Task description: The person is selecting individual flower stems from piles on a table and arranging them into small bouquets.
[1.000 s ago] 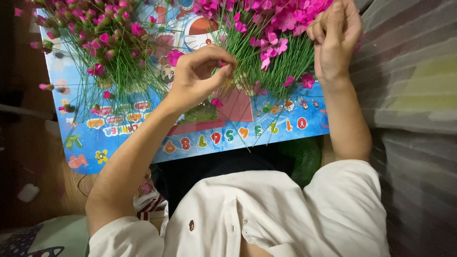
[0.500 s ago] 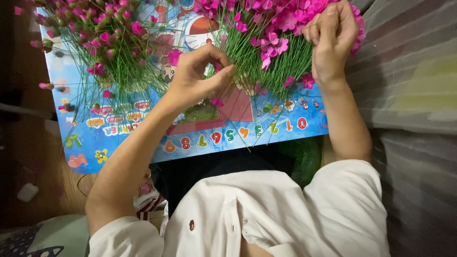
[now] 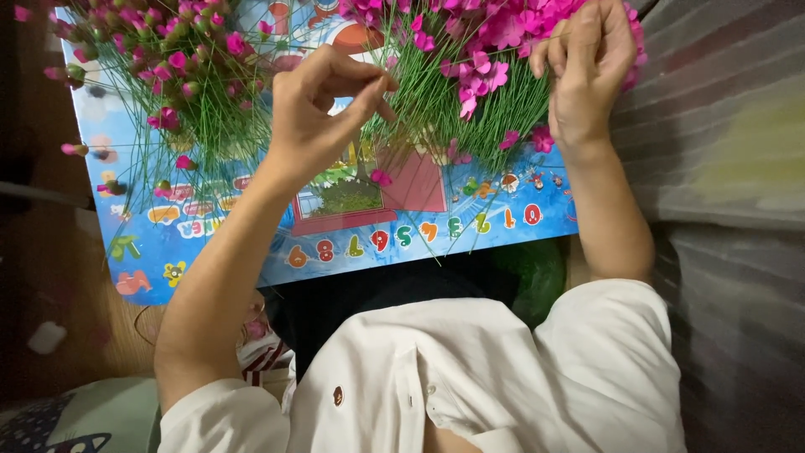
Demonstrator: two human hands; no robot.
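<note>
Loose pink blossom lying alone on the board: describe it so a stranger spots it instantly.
Start at the blue picture board on the person's lap. Below the left hand, a single pink blossom lies on the printed house picture, apart from the stemmed flower bunches above.

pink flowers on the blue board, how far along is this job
Looks done: a thick bunch of open pink flowers lies gathered under the right hand. In hand: the left hand pinches thin green stems between thumb and fingers. Left, seemingly: a loose scatter of pink buds on stems spread over the left side of the blue board, not yet bunched.
</note>
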